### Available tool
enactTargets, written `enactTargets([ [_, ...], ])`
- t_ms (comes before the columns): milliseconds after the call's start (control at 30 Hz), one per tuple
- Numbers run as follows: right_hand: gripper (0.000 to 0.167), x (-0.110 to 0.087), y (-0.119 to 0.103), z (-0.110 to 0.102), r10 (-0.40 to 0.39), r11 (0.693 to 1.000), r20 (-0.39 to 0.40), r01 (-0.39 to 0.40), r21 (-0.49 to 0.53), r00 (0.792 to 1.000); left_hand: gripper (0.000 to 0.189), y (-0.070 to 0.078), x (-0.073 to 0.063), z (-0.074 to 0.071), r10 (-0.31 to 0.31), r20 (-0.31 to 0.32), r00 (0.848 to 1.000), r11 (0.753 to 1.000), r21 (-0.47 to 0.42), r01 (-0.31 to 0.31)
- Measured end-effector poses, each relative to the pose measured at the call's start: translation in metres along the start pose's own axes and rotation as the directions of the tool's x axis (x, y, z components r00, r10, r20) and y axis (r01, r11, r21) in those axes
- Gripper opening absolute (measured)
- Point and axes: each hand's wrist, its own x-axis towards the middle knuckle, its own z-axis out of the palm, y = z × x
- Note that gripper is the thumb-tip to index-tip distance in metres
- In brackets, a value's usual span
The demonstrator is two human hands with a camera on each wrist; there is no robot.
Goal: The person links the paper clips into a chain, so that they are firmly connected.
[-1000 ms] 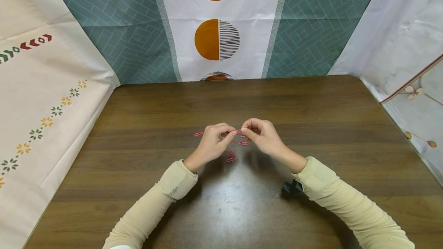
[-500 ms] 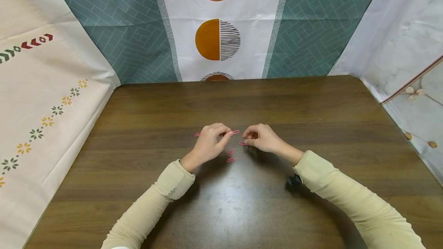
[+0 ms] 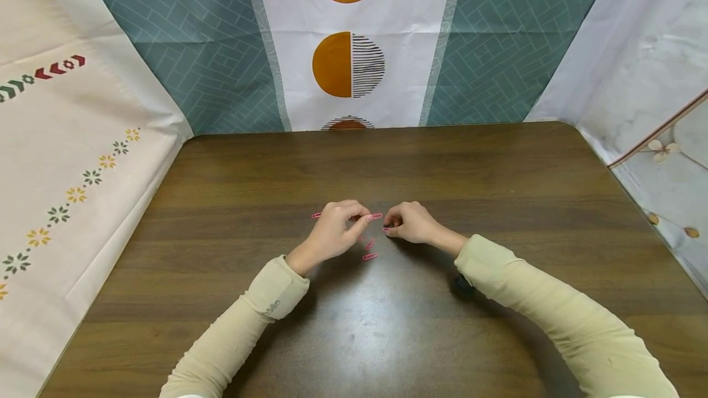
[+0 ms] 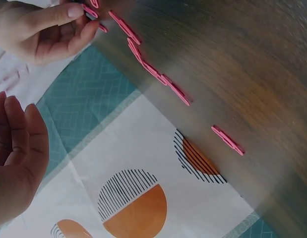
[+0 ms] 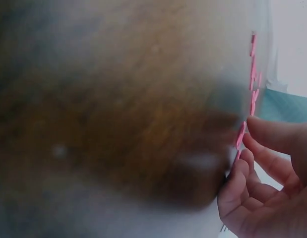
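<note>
In the head view, my left hand (image 3: pixel 336 229) pinches a pink paper clip (image 3: pixel 377 216) between thumb and forefinger, its end sticking out to the right. My right hand (image 3: pixel 412 223) is low at the tabletop, thumb and fingers pinching another pink paper clip (image 3: pixel 385 229). Its curled fingers also show in the right wrist view, with a paper clip (image 5: pixel 240 135) right by the thumb tip. Between the forearms two loose paper clips, one slanted (image 3: pixel 369 243) and one flatter (image 3: pixel 369 257), lie on the wood. The left wrist view shows only part of my left hand (image 4: pixel 19 153), at its edge.
A further paper clip (image 3: pixel 316 215) lies left of the left hand, partly covered by it. Several clips form a slanting row (image 4: pixel 153 73) in the left wrist view. The brown wooden table (image 3: pixel 249 171) ends at a patterned cloth (image 3: pixel 221 66) behind.
The hands have moved apart from each other. The left hand keeps a paper clip, while the right hand has dropped to the table and taken hold of a clip there.
</note>
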Motion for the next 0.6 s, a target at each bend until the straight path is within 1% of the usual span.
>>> enactTargets([
  [167, 0.004, 0.0021, -0.0017, 0.0028, 0.009, 0.999, 0.000, -0.009, -0.039, 1.000, 0.009, -0.0001, -0.0003, -0.0002, 0.007, 0.021, 1.000, 1.000, -0.014, -0.007],
  [433, 0.017, 0.0021, -0.0025, 0.0047, -0.001, 0.997, -0.004, 0.000, -0.074, 1.000, 0.009, 0.0000, -0.0001, -0.0008, 0.017, 0.025, 1.000, 1.000, -0.012, -0.017],
  [500, 0.016, 0.0015, -0.0028, 0.0042, 0.007, 0.998, -0.004, -0.007, -0.069, 1.000, 0.009, 0.0002, -0.0002, -0.0013, 0.017, 0.027, 0.999, 1.000, -0.008, -0.016],
  [600, 0.012, -0.0005, -0.0034, 0.0015, 0.024, 0.999, -0.004, -0.024, -0.025, 1.000, 0.009, 0.0002, -0.0002, -0.0020, 0.021, 0.026, 0.999, 1.000, -0.006, -0.021],
])
